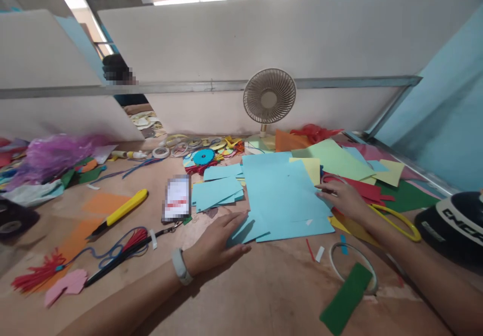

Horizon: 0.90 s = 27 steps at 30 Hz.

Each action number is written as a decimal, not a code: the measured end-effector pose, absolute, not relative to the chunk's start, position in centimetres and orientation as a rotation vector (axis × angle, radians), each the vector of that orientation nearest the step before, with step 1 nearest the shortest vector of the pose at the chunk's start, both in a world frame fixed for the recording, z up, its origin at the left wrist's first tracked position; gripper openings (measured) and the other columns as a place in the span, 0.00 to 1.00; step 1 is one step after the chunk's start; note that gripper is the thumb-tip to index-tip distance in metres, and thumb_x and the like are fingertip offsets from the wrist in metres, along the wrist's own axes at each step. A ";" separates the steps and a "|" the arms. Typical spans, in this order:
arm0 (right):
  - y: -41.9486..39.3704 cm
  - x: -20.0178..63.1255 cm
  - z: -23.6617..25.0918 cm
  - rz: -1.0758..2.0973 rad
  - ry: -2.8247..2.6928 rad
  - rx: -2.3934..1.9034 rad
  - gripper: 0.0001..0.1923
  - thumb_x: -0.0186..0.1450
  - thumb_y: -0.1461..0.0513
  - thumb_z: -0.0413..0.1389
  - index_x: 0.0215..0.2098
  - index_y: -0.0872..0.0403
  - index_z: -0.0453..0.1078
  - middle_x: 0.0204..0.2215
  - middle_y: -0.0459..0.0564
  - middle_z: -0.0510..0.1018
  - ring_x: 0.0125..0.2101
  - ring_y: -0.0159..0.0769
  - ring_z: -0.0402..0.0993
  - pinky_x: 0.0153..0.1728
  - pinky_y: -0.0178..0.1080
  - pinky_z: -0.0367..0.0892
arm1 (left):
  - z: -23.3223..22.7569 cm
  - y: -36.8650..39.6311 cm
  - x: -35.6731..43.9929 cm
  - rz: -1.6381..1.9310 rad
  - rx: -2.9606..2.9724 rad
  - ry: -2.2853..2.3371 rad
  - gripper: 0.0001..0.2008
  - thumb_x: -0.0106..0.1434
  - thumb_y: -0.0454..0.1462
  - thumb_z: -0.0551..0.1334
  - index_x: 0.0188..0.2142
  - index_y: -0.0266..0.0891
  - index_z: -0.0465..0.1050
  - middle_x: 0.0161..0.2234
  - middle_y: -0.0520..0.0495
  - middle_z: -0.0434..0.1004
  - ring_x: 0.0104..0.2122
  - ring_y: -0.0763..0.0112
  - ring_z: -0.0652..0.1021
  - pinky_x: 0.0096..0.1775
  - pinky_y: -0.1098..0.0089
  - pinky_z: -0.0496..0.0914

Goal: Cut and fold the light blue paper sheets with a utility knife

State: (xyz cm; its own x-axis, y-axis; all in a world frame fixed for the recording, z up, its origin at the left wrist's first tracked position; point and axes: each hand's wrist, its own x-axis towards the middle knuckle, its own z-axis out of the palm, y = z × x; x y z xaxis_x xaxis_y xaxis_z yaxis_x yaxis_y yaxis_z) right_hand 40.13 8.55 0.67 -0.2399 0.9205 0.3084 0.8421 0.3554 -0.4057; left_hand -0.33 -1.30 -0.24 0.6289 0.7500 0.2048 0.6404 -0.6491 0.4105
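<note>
My left hand (219, 238) lies flat on the table with its fingers pressing the near left corner of a large light blue paper sheet (281, 195). A white band sits on that wrist. My right hand (341, 197) rests palm down at the sheet's right edge, fingertips touching the blue paper, over red and yellow paper scraps. Neither hand grips anything. Smaller light blue sheets (217, 190) lie stacked just left of the big sheet.
A small desk fan (269, 99) stands at the back by the white partition. A yellow utility knife (121, 213), a lanyard card (176, 198), tape rings (352, 268), a green strip (347, 298), coloured papers (335, 157), a black cap (458, 225) and purple tinsel (56, 155) surround the sheets.
</note>
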 end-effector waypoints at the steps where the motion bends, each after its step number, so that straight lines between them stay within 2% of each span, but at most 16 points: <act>1: 8.5 40.1 0.8 0.204 -2.116 -1.514 0.15 0.62 0.53 0.51 0.36 0.50 0.78 0.34 0.53 0.82 0.37 0.49 0.78 0.39 0.49 0.72 | -0.3 -1.3 -0.3 0.517 2.545 1.118 0.35 0.69 0.51 0.60 0.69 0.44 0.51 0.65 0.37 0.62 0.60 0.52 0.68 0.59 0.52 0.66; 5: 8.2 39.3 1.6 0.162 -2.058 -1.474 0.16 0.64 0.51 0.49 0.32 0.49 0.75 0.35 0.55 0.81 0.41 0.51 0.77 0.44 0.51 0.71 | -0.3 -1.3 -0.2 0.535 2.510 1.081 0.35 0.69 0.50 0.60 0.69 0.42 0.51 0.65 0.36 0.62 0.61 0.52 0.68 0.59 0.53 0.66; 10: 9.3 36.0 3.2 0.199 -2.078 -1.403 0.16 0.67 0.51 0.48 0.37 0.50 0.73 0.36 0.54 0.82 0.38 0.48 0.78 0.41 0.49 0.72 | -0.3 -1.2 -0.1 0.564 2.475 1.039 0.35 0.68 0.48 0.61 0.68 0.39 0.53 0.65 0.36 0.62 0.61 0.53 0.68 0.59 0.54 0.65; 15: 14.3 29.2 4.1 0.335 -2.236 -1.194 0.18 0.68 0.50 0.49 0.39 0.51 0.75 0.39 0.52 0.82 0.41 0.45 0.78 0.45 0.46 0.71 | -0.4 -1.3 -0.1 0.593 2.457 1.002 0.35 0.68 0.47 0.62 0.68 0.37 0.54 0.65 0.35 0.62 0.61 0.53 0.68 0.60 0.55 0.65; 19: 19.4 23.3 3.4 0.427 -2.349 -1.098 0.16 0.70 0.52 0.51 0.40 0.54 0.75 0.37 0.51 0.82 0.38 0.42 0.78 0.41 0.43 0.73 | -0.6 -1.3 -0.1 0.606 2.465 0.986 0.35 0.68 0.47 0.61 0.68 0.38 0.54 0.65 0.35 0.62 0.61 0.52 0.69 0.59 0.55 0.65; 21: 21.6 21.0 2.8 0.452 -2.405 -1.074 0.14 0.70 0.54 0.53 0.42 0.55 0.75 0.40 0.51 0.80 0.40 0.41 0.77 0.43 0.45 0.73 | -0.7 -1.2 -0.1 0.616 2.478 0.976 0.34 0.68 0.47 0.61 0.68 0.38 0.55 0.64 0.35 0.64 0.60 0.51 0.69 0.59 0.55 0.65; 24: 23.8 18.4 1.9 0.452 -2.468 -1.053 0.17 0.70 0.55 0.56 0.53 0.54 0.69 0.51 0.53 0.74 0.45 0.41 0.74 0.45 0.48 0.73 | -0.8 -1.2 -0.1 0.640 2.492 0.951 0.33 0.68 0.47 0.60 0.67 0.36 0.56 0.63 0.34 0.65 0.60 0.52 0.70 0.60 0.55 0.65; 27: 24.6 16.9 1.5 0.390 -2.486 -1.034 0.17 0.70 0.55 0.56 0.53 0.53 0.69 0.52 0.53 0.74 0.46 0.41 0.74 0.46 0.49 0.73 | -0.8 -1.2 0.0 0.643 2.485 0.947 0.33 0.68 0.47 0.60 0.67 0.36 0.56 0.63 0.35 0.64 0.60 0.52 0.70 0.59 0.55 0.65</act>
State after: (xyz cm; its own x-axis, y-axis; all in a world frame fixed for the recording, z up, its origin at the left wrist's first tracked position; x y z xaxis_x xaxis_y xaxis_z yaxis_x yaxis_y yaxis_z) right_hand 16.87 24.61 1.49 -0.6365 0.7227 0.2694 0.6056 0.6845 -0.4058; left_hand -0.03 -1.19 -0.80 0.6641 0.6961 0.2728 0.5109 -0.6889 0.5141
